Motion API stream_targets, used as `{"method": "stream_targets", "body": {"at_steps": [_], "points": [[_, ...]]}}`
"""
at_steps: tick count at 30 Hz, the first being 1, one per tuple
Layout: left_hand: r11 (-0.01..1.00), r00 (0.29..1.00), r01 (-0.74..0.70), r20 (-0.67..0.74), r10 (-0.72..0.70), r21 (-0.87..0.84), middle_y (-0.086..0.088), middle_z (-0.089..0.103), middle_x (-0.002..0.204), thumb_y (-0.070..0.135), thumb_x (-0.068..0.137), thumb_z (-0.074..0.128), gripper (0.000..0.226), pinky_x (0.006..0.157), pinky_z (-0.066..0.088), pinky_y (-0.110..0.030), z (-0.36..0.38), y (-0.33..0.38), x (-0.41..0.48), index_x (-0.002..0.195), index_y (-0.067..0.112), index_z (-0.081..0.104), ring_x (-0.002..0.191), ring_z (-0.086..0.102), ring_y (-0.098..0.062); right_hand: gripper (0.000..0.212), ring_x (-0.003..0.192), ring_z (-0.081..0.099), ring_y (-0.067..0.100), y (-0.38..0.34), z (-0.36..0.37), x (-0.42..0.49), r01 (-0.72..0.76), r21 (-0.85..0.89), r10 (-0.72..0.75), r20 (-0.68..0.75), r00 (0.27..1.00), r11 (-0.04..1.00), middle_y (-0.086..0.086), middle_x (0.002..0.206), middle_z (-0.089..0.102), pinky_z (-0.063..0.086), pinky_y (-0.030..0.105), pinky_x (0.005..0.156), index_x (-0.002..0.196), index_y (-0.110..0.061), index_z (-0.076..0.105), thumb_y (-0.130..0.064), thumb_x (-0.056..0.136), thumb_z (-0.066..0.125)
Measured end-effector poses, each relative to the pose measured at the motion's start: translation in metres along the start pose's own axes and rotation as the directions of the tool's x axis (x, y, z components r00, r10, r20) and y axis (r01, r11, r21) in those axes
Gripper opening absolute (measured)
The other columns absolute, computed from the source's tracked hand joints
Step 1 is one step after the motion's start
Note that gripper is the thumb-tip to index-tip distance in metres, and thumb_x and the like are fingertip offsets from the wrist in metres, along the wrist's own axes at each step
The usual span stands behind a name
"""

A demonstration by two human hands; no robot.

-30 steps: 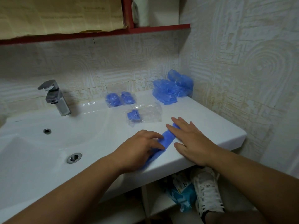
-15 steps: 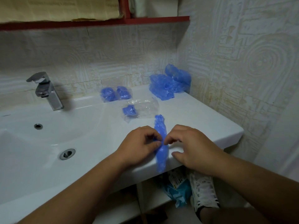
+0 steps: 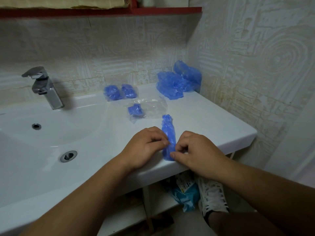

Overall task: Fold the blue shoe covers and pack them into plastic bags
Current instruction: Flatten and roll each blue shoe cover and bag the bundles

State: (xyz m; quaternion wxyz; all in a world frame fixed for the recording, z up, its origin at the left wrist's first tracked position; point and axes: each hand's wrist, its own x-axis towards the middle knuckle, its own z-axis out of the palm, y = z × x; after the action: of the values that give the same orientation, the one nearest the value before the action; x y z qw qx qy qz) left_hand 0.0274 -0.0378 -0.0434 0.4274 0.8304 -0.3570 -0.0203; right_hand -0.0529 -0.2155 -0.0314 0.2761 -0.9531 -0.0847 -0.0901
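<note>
A white tabletop with a sink in it fills the room's corner. A shiny tap stands at its back edge. The cream walls have bumpy patterns. A red shelf hangs above.

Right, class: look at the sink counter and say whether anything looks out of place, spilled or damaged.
Nothing stands out. The left hand and right hand pinch the blue strip near the counter edge; the back bag holds two covers, the nearer bag one; loose covers sit piled in the corner.

Shoe cover on counter between hands; bags behind; pile in far corner
</note>
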Motion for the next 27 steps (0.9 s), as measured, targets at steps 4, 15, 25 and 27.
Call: {"method": "stream_targets", "body": {"at_steps": [4,15,25,27], "points": [[1.0,1.0,-0.001,0.012,0.001,0.007,0.008,0.069,0.098,0.054,0.074,0.055,0.043,0.094,0.047,-0.041,-0.0011,0.0007,-0.0009,0.085,0.02,0.078,0.097,0.063,-0.008,0.019,0.077,0.056,0.005,0.0007,0.0009,0.0012,-0.049,0.016,0.049,-0.024,0.999,0.999,-0.01,0.086,0.057,0.047,0.023,0.073,0.072,-0.024,0.068,-0.039,0.08,0.077],[0.992,1.0,0.009,-0.002,-0.009,0.126,0.015,0.066,0.1,0.037,0.066,0.073,0.022,0.093,0.05,-0.035,0.0019,-0.0023,0.0006,0.086,0.029,0.077,0.095,0.063,-0.002,0.03,0.093,0.048,0.001,0.0049,-0.0049,-0.0024,0.093,-0.08,-0.088,0.059,0.994,0.992,-0.017,0.098,0.05,0.043,0.019,0.084,0.105,-0.035,0.072,-0.039,0.077,0.08],[0.994,0.999,0.026,0.038,-0.022,-0.102,0.008,0.07,0.093,0.05,0.068,0.061,0.039,0.09,0.049,-0.035,-0.0028,0.0042,-0.0039,0.076,0.016,0.079,0.089,0.065,-0.009,0.01,0.075,0.058,0.002,0.0046,-0.0032,0.0032,-0.016,0.071,0.014,0.027,1.0,0.997,-0.011,0.079,0.064,0.041,0.019,0.066,0.082,-0.031,0.07,-0.029,0.091,0.065],[0.997,0.999,0.043,0.023,-0.041,-0.067,0.008,0.07,0.093,0.046,0.07,0.066,0.032,0.09,0.05,-0.035,-0.0015,0.004,-0.0036,0.075,0.017,0.08,0.088,0.065,-0.007,0.009,0.073,0.058,0.002,0.0047,-0.0006,0.0056,-0.03,0.039,0.03,0.01,1.0,0.999,-0.012,0.075,0.064,0.038,0.016,0.063,0.081,-0.03,0.071,-0.03,0.089,0.066]]}}
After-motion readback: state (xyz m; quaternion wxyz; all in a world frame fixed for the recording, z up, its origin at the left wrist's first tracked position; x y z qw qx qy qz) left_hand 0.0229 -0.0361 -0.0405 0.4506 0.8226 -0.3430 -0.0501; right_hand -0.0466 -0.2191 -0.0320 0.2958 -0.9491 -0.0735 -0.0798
